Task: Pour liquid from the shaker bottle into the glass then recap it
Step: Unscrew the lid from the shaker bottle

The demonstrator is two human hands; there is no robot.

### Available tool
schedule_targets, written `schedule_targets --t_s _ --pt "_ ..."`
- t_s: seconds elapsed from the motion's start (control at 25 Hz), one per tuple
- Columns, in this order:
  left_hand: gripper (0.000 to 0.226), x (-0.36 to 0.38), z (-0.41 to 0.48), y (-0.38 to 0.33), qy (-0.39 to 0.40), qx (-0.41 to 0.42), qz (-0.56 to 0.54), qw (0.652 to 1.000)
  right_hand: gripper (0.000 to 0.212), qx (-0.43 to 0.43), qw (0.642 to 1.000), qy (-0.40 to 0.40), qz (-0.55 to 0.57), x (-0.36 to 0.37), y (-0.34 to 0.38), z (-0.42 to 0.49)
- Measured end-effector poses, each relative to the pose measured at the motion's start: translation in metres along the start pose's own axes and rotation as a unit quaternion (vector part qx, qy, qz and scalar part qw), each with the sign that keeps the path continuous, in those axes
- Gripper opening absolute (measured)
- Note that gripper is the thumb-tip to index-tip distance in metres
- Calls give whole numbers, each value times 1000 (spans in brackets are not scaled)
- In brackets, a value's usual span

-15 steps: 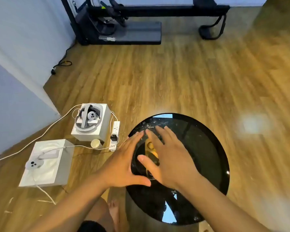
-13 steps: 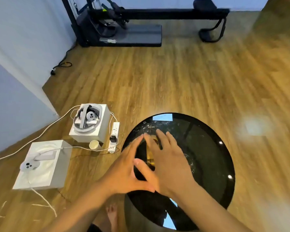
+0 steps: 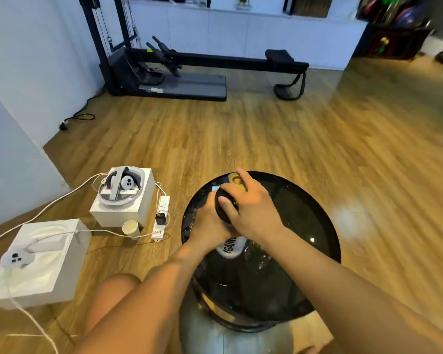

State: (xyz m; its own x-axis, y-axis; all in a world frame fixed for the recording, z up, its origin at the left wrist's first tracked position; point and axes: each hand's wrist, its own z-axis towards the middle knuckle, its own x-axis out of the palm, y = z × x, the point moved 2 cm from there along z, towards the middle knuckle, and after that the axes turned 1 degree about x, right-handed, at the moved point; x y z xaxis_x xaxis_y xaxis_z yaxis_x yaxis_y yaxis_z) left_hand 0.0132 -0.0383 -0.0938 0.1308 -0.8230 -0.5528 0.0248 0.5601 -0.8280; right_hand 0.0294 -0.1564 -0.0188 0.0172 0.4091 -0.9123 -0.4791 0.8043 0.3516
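The fingers (image 3: pixel 248 186) of the right hand (image 3: pixel 253 213) are being clenched around the black lid (image 3: pixel 226 194) of the shaker bottle (image 3: pixel 232 247), which is being gripped on the round black table (image 3: pixel 304 213) by the left hand (image 3: pixel 207 226); the lid is probably being unscrewed before the pour, so a firm twist is being called for next.

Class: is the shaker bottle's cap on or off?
On: the black cap sits atop the shaker bottle, gripped by the right hand; left hand holds the body. Tightness: cannot tell.

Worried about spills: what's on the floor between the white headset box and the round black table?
A white power strip, with a black plug in it, lies there between headset box and table, shown in the head view.
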Motion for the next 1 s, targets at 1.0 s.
schedule_targets --t_s 1.0 --pt "100 7 -3 4 10 -52 -81 995 52 -57 996 58 -43 -40 4 21"
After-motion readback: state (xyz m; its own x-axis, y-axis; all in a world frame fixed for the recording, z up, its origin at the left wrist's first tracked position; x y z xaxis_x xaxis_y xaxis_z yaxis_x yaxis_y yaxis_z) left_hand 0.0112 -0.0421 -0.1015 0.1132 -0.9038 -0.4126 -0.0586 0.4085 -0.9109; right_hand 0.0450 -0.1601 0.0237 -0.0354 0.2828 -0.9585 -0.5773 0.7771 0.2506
